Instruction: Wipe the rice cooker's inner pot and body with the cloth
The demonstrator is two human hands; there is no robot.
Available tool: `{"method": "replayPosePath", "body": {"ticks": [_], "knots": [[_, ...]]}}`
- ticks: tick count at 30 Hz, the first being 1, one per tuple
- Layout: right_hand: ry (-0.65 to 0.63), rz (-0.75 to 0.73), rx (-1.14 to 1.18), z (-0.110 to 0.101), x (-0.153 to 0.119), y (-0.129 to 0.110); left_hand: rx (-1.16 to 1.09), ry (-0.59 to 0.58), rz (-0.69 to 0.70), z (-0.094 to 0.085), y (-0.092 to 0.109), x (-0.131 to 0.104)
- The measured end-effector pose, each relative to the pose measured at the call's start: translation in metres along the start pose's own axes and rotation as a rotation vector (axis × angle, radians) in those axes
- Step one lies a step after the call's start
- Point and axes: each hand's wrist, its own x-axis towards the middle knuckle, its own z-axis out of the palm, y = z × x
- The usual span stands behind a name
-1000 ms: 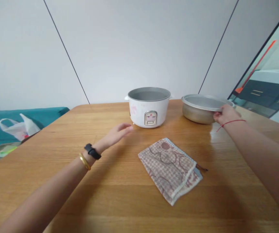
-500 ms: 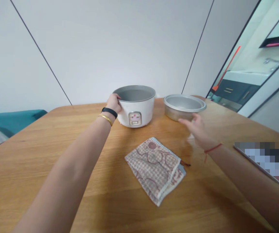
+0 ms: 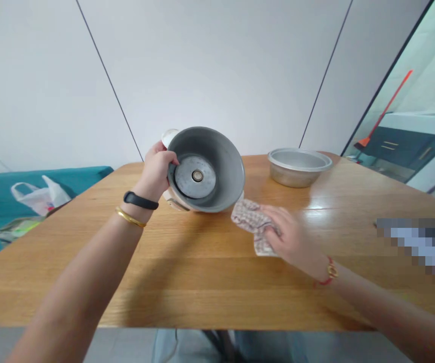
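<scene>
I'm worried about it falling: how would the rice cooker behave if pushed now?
The rice cooker would probably rock or tip, since it is tilted towards the viewer. It seems stiff, its round shape unbent where the left hand grips it. Its grey inside looks smooth, so might be slippery.

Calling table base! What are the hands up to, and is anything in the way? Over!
Left hand gripping rice cooker, opening tipped toward camera. Right hand clutching bunched cloth close by. Metal pot standing off to the right, not between them.
</scene>
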Motion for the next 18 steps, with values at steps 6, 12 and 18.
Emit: {"method": "replayPosePath", "body": {"ticks": [6, 12, 18], "knots": [[-0.161, -0.151, -0.333, -0.028, 0.087, -0.03, 0.01, -0.258, -0.001, 0.001, 0.033, -0.034], [-0.628, -0.206, -0.612, 0.027, 0.128, -0.049, -0.023, -0.325, 0.029, 0.01, 0.032, -0.044], [-0.696, 0.21, 0.378, 0.059, 0.118, -0.07, -0.027, -0.265, 0.063, 0.019, 0.028, -0.045]]}}
